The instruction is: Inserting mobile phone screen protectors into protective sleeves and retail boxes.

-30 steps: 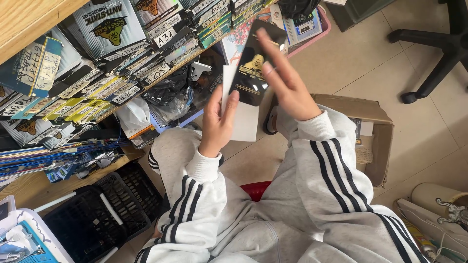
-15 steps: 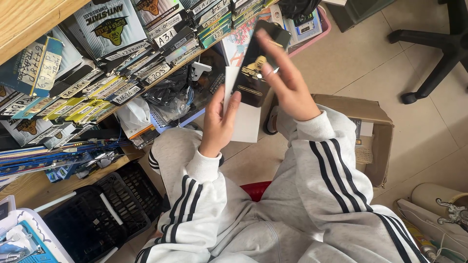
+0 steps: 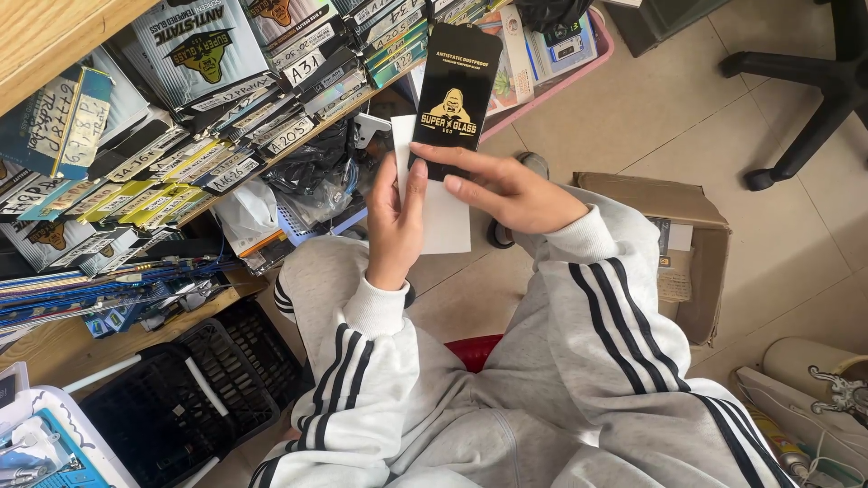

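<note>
**Black packet half out of its white sleeve**

Just above the grey-sleeved arms at centre frame, the left hand point(image 3: 395, 226) is closed round the edge of a white sleeve point(image 3: 443, 226), thumb on its face. The right hand point(image 3: 506, 192) lies beside it, fingers curled onto the lower end of a black flat packet point(image 3: 455, 90) that stands mostly clear above the sleeve; its bottom end is still at the sleeve's mouth. Beyond, at upper left, a wooden shelf point(image 3: 54, 27) is crammed with similar packets. A cardboard box point(image 3: 701, 262) sits on the floor at right.
</note>
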